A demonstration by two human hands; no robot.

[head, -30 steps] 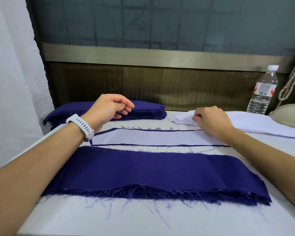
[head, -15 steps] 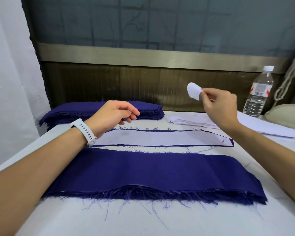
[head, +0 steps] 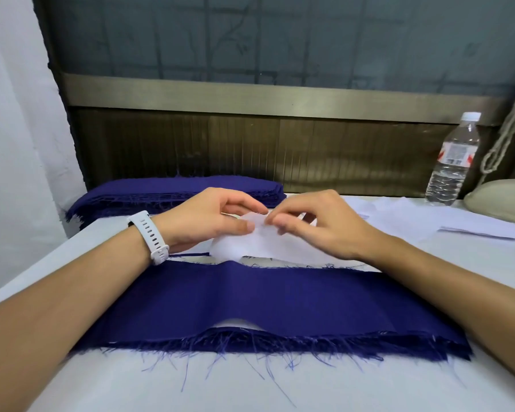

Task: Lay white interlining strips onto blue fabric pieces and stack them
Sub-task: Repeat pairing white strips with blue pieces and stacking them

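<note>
A white interlining strip (head: 250,243) hangs curled above the middle of the table. My left hand (head: 211,218) pinches its top edge from the left, and my right hand (head: 312,221) pinches the same edge from the right, fingertips almost meeting. Under the hands lies a blue piece covered with white interlining (head: 306,257), mostly hidden. Nearer to me a wide stack of frayed blue fabric pieces (head: 265,304) spans the table. A pile of blue pieces (head: 173,193) sits at the back left. Loose white interlining strips (head: 422,218) lie at the back right.
A clear water bottle (head: 454,162) stands at the back right beside a beige rounded object (head: 500,197) and a hanging rope (head: 506,132). A wooden panel and dark wall close the table's far side. White table surface (head: 161,382) shows in front.
My right hand brought the lifted white strip down and left toward the centre. My left hand moved right and took hold of the strip's edge, so both hands now pinch it.
</note>
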